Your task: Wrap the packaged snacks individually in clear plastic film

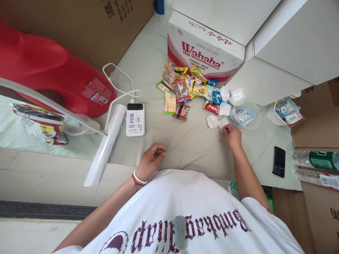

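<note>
R hand (232,137) pinching clear plastic pkt (224,122) nr round tub (254,121); L hand (153,159) loosely curled, empty. Prob. pickup step; next needs steady pinch.

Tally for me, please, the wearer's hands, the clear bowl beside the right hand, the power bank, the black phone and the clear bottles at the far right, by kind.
Hands (left hand, right hand): 2
Clear bowl: 1
Power bank: 1
Black phone: 1
Clear bottles: 2
Total: 7
</note>
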`<state>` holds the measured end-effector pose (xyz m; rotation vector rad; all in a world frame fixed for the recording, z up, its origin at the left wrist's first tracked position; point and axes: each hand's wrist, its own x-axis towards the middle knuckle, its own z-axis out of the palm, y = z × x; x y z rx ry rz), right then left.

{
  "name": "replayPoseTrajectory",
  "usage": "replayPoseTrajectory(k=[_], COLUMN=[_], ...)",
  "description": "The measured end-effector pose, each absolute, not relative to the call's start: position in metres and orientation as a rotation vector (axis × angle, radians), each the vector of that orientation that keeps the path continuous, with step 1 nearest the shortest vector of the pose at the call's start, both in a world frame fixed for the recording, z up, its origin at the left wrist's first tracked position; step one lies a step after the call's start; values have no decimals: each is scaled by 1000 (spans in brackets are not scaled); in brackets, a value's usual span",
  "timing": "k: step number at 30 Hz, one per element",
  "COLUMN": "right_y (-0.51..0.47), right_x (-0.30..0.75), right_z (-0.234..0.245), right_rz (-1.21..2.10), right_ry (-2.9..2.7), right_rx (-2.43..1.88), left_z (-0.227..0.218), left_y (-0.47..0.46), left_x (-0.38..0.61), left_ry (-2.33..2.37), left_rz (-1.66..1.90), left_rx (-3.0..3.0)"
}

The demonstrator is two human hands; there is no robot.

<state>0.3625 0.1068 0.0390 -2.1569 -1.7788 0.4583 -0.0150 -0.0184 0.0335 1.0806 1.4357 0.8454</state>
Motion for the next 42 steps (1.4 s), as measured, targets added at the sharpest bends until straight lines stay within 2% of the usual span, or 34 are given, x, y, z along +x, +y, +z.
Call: replayPoseTrajectory(k=[4,8,13,16,18,21,27,30,34,39,42], right_y=[74,38,17,18,20,18,21,32,38,25,15], right_x=[347,305,279,279,280,278,280,284,290,288,285], right_z=[43,52,58,53,46,36,48,61,63,46,39], right_rz=[929,1225,1235,1217,1320,1457,752,734,997,1432,1532], right_ry=[-1220,-1125,-1273,-989,-797,-820,-1770,-1966,-1628,-828,-614], right_rx=[-1751,-1479,-1447,-1420,-1411,-1475,-1574,-1477,-1399,-1370,-1387], left_z=[44,56,56,46,41,39,48,47,38,29,27], left_y=[-1,26,54,57,53,47,40,39,39,35,34], left_x=[8,62,109,108,102,91,80,75,63,54,54], left_ry=[1336,1186,1123,1067,1028,1017,990,958,1064,1020,1011], left_rz=[872,927,999,1045,1041,1038,1040,1014,1039,1010,1000], left_rx=[1153,1215,1218,1012,867,799,1074,1122,920,858,859])
